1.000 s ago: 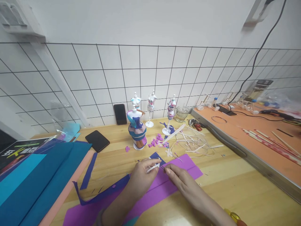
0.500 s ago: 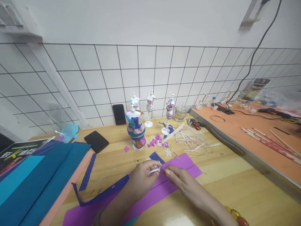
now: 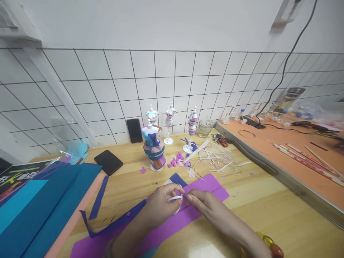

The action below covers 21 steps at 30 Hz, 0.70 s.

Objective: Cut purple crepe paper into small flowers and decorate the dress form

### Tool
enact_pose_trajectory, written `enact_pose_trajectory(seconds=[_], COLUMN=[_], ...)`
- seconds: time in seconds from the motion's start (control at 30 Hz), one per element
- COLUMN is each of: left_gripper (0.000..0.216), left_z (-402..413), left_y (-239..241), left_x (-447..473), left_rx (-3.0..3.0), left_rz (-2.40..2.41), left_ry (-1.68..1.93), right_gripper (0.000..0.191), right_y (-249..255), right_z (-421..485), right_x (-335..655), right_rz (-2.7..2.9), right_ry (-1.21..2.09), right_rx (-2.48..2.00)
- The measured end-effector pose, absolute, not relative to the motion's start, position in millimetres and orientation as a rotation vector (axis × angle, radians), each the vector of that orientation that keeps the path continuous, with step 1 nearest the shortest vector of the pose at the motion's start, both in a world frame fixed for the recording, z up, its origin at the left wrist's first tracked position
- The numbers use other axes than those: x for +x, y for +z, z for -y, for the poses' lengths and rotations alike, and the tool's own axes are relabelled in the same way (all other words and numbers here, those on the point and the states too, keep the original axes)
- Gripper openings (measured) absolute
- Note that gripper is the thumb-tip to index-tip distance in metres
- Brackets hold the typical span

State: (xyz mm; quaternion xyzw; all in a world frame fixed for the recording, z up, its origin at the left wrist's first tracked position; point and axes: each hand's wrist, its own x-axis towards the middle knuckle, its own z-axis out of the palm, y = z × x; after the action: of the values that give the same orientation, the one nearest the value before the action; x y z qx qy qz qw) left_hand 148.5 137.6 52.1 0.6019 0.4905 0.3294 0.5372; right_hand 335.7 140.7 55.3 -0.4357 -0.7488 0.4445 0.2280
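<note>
My left hand [image 3: 163,202] is closed around a narrow white band [image 3: 175,197], curved like part of a tape roll; the fingers hide much of it. My right hand [image 3: 201,202] is closed in a pinch just to its right, with a thin dark sliver between the two hands that is too small to name. Beneath both hands lies a long purple sheet [image 3: 212,186]. A dark blue strip [image 3: 120,219] runs along its left part. Beyond the hands stands a small dress form [image 3: 154,147] wrapped in coloured pieces.
More small mannequins [image 3: 192,123] stand by the tiled wall. Purple scraps [image 3: 176,159] and tangled pale strips [image 3: 217,157] lie behind my hands. Phones [image 3: 108,162], stacked teal sheets [image 3: 61,200], a glass [image 3: 205,128] and a raised orange board [image 3: 268,143] surround the workspace.
The view has shifted slightly. The white band has turned a little in my left hand, with more white showing below the fingers. My right hand stays pinched close beside it.
</note>
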Motion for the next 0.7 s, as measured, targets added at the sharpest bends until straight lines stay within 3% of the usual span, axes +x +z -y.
enact_pose_trajectory(seconds=[0.7], left_gripper=[0.026], left_z=[-138.0], left_y=[55.7], left_x=[143.0], left_rx=[1.462], left_rz=[-1.138], left_ry=[0.823], right_gripper=[0.038], right_y=[59.8], right_z=[-139.8], right_x=[334.0], right_rz=[2.114], right_ry=[1.170], right_rx=[-1.193])
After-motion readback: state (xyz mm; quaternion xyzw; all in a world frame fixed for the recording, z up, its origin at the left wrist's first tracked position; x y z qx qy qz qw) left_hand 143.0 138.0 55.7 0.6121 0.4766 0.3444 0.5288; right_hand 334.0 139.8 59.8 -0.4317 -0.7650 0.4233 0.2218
